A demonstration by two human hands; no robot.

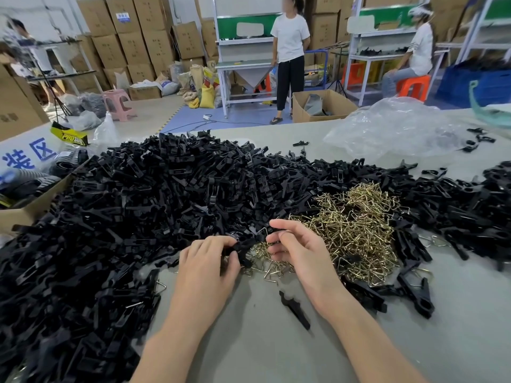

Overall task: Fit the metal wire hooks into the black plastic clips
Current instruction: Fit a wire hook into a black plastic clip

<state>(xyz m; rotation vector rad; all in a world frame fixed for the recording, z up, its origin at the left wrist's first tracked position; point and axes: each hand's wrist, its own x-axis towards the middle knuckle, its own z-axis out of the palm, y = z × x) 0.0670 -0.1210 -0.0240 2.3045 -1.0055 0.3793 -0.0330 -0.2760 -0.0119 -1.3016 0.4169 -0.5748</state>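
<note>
Near the 6 o'clock edge of the grey table (pixel 249 346), both bare hands are held close together over the work. A single black clip (pixel 243 248) is gripped by the left hand (pixel 207 261): its fingers are curled over the clip from above and the thumb is pressed in from below. The right hand (pixel 297 251) is seen half closed, its fingers bent; as far as can be made out, a wire hook (pixel 263 234) is pinched between thumb tip and forefinger and held against the 12 o'clock end of the clip. The other fingers of that hand are loosely curled with nothing in them.

From 9 o'clock round to 3 o'clock the hands are ringed by a large heap of black clips (pixel 166 194), spread across most of the table. A pile of wire hooks (pixel 356 230), brass-coloured, is heaped at 2 o'clock of the hands and trails under them. A loose clip part (pixel 294 309) is seen lying alone on bare table at 5 o'clock of the hands. Clips already fitted with wire (pixel 414 293) are gathered at 4 o'clock. A crumpled clear plastic bag (pixel 392 128) is placed at 1 o'clock, beyond the heap, and an open cardboard box (pixel 30 210) at 9 o'clock, touching it.
</note>
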